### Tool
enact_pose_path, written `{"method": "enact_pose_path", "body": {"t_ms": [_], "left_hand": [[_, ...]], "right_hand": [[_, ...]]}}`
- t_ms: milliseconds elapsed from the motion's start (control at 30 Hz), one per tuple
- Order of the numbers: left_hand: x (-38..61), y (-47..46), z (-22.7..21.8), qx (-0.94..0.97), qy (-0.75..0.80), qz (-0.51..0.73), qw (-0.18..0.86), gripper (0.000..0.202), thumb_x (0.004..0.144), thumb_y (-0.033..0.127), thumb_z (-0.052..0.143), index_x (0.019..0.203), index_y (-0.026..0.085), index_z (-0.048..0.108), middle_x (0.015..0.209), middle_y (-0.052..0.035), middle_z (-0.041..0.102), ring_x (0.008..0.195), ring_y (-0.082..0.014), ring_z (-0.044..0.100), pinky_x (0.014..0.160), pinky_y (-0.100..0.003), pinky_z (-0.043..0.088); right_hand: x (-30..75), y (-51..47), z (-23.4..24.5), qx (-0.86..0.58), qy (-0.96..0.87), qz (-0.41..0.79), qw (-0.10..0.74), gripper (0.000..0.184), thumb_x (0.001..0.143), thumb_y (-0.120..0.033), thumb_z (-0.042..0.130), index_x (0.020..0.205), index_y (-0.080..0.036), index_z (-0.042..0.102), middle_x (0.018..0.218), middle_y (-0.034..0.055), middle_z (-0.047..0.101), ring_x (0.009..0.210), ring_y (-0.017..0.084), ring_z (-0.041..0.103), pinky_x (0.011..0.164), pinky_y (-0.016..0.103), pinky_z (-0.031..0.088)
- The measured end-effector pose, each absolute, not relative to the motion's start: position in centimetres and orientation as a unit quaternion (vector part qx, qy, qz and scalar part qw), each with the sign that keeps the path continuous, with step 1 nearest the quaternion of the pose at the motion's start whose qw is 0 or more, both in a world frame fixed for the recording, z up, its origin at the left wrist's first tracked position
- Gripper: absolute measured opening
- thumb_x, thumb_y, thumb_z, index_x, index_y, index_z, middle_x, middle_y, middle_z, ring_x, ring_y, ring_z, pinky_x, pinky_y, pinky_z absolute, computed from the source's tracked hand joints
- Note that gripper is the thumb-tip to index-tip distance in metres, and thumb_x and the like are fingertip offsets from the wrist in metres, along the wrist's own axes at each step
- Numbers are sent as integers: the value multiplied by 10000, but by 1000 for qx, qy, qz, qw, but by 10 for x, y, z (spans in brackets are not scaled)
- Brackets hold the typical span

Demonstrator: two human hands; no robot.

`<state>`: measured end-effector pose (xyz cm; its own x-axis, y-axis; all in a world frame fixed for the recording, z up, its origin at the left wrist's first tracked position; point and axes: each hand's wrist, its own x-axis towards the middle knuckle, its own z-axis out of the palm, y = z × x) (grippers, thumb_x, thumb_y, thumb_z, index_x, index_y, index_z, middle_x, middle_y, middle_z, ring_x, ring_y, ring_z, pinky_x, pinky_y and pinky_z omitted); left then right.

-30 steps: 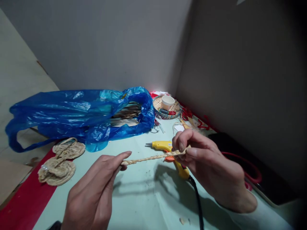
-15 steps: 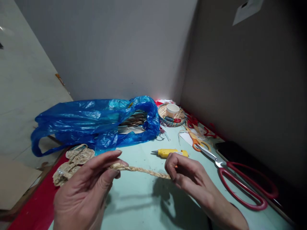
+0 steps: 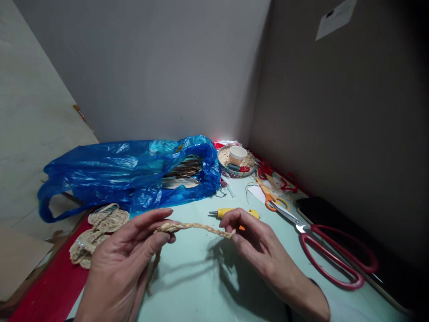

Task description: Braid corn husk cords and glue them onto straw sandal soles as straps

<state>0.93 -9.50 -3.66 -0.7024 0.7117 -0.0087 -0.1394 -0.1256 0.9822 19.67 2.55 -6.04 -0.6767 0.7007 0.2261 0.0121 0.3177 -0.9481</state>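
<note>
A thin braided straw cord point(image 3: 201, 227) spans the gap between my two hands above the table, bowed slightly upward. My left hand point(image 3: 124, 259) pinches its thicker, folded end between thumb and fingers, and a loose tail of the cord hangs below that hand. At the other end, the fingers of my right hand point(image 3: 258, 246) are curled round the cord's tip, which shows by the thumb. Just behind the right hand lies a yellow glue gun point(image 3: 224, 212), partly hidden by the fingers.
Coiled straw pieces point(image 3: 109, 218) lie at the left near a blue plastic bag point(image 3: 97, 165) with dry stalks inside. Large red-handled scissors point(image 3: 330, 255), orange-handled scissors point(image 3: 268, 194) and a dark phone-like slab point(image 3: 321, 212) are at the right. A woven basket point(image 3: 223, 167) holds a white cup point(image 3: 238, 154).
My right hand has moved slightly left and up, so the cord now arches rather than running straight, and its tip shows. The cord's hanging tail has come into sight below my left hand.
</note>
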Motion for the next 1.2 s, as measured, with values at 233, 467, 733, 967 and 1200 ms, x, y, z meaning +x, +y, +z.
{"method": "enact_pose_path", "body": {"t_ms": [233, 467, 733, 967, 1200], "left_hand": [[1, -100, -32, 310, 668, 587, 337, 357, 753, 483, 794, 1068, 320, 761, 881, 18, 762, 784, -125, 667, 637, -82, 512], [3, -98, -30, 276, 647, 563, 434, 435, 695, 464, 842, 1080, 278, 764, 772, -11, 746, 726, -146, 651, 609, -139, 533], [13, -99, -21, 168, 606, 591, 506, 496, 573, 343, 932, 1036, 249, 782, 875, -57, 805, 732, -203, 727, 603, -222, 607], [9, -95, -25, 275, 630, 565, 457, 385, 638, 307, 906, 1002, 248, 798, 973, -60, 824, 780, -210, 777, 639, -167, 607], [13, -94, -20, 260, 615, 570, 478, 365, 630, 256, 912, 974, 248, 789, 903, -34, 822, 731, -190, 774, 618, -178, 613]], "right_hand": [[200, 44, -62, -294, -535, 659, 440, 91, 832, -277, 613, 810, -191, 633, 664, -20, 457, 602, 130, 397, 540, 246, 318], [206, 54, -55, -305, -454, 659, 517, 65, 757, -226, 670, 719, -211, 620, 855, 14, 487, 653, 133, 400, 561, 246, 386], [204, 59, -57, -307, -434, 662, 529, 46, 738, -183, 683, 728, -203, 643, 887, 14, 496, 656, 119, 386, 566, 234, 389], [204, 61, -60, -307, -433, 670, 519, 41, 740, -193, 696, 745, -203, 656, 835, 0, 479, 655, 114, 387, 557, 233, 369], [202, 59, -60, -309, -449, 690, 477, 110, 733, -227, 734, 810, -206, 659, 816, -8, 501, 678, 117, 447, 564, 223, 394]]}}
